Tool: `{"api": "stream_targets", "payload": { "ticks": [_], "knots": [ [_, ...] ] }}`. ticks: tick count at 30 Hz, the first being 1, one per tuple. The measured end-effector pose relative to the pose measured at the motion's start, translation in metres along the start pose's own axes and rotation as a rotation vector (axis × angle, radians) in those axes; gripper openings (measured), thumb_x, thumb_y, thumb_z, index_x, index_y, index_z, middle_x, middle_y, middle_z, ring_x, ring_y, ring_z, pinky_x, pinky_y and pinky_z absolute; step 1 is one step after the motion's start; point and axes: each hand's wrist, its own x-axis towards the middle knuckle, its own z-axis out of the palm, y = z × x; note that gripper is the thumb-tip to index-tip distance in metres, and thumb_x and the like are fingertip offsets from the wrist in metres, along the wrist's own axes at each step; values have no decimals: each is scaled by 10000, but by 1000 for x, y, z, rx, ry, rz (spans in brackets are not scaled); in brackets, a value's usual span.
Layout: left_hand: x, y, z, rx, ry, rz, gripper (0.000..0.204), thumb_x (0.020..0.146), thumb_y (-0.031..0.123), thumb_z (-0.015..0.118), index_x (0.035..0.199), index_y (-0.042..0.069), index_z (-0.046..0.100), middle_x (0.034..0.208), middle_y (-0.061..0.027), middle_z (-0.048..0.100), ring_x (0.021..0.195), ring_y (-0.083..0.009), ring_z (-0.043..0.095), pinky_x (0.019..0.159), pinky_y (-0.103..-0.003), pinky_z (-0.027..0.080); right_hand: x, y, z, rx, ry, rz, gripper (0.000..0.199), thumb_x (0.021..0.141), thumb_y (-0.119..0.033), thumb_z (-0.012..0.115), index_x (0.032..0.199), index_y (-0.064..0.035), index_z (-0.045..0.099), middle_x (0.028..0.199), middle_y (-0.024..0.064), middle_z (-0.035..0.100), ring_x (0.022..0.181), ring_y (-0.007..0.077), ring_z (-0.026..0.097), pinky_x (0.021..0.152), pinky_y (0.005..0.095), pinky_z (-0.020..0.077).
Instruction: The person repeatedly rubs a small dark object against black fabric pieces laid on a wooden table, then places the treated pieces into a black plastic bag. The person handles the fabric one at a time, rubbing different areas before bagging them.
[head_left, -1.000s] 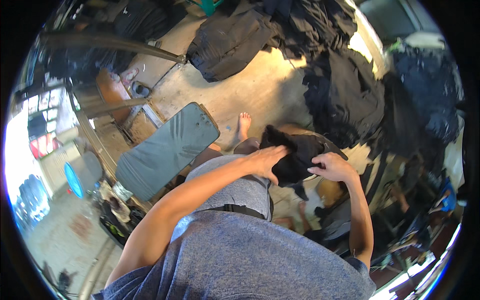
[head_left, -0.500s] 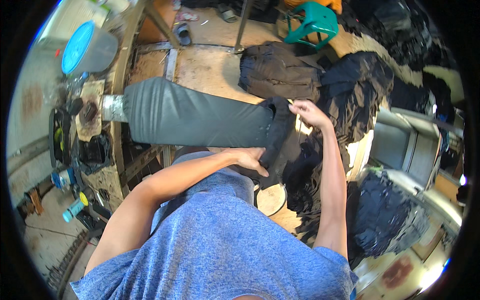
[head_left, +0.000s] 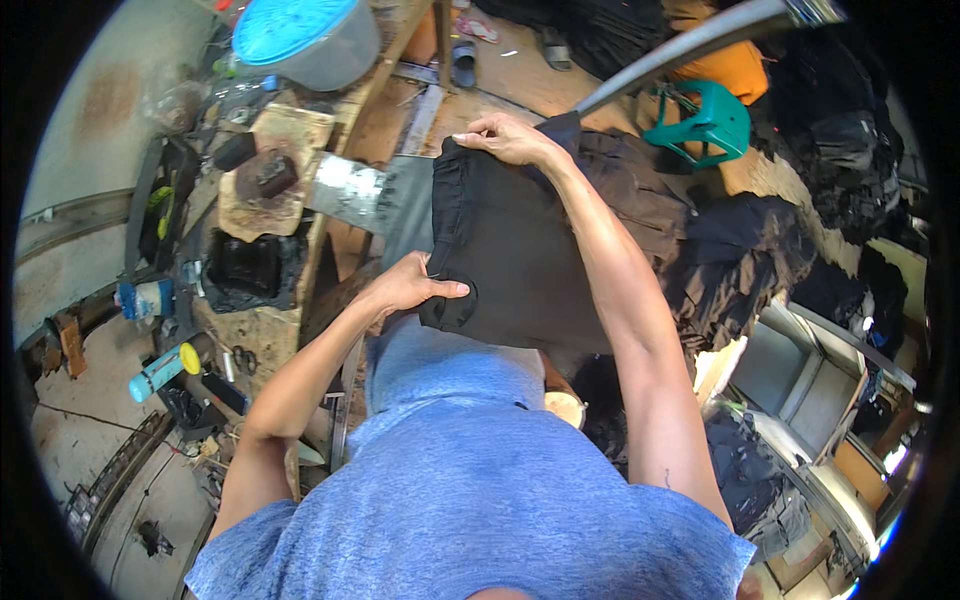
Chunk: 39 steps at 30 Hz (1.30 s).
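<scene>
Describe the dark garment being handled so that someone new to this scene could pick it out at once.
Start at the wooden bench on the left; a grey padded board juts from it. The black garment lies stretched over that board, left hand on its near edge, right hand on its far edge. Unlike the dark clothes heaped on the floor, it is spread flat.

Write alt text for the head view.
A person's left hand and right hand hold a black garment spread over a grey padded board, beside a cluttered wooden workbench; a green plastic stool stands beyond.

Cluttered garment workshop, worn wooden workbench (head_left: 262, 330), dark clothing heaps (head_left: 740, 260) on floor, teal stool (head_left: 705, 122)
</scene>
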Motion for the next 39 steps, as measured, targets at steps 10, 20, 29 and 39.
{"api": "stream_targets", "payload": {
  "ticks": [10,20,29,39],
  "knots": [
    [-49,-46,-140,324,55,137,570,961,351,915,1343,-35,742,1165,-55,831,977,-115,667,903,-332,566,67,-135,73,-384,225,-108,351,1047,-461,742,1219,-171,839,1251,132,743,1113,394,748,946,502,591],
    [-54,-28,-93,313,-115,361,751,841,320,1004,1404,-67,693,1336,-149,772,1271,-263,700,1169,-407,509,-251,-51,162,-619,506,457,716,1041,-490,723,1675,-223,524,1788,157,390,1676,377,310,1324,651,234],
    [-48,-55,-116,636,-89,300,755,911,487,925,1390,-54,706,1364,-262,769,1295,-387,732,1123,-476,548,-389,90,224,340,1455,1283,1100,1124,-775,387,1703,152,264,1761,255,428,1607,457,419,1294,344,346],
    [-12,-47,-137,311,96,288,534,913,379,946,1208,-43,802,1082,-127,847,968,-170,741,922,-380,593,-395,100,178,-267,1471,1467,971,1050,-655,690,1663,40,401,1589,277,576,1416,384,598,1224,475,436]
  ]
}}
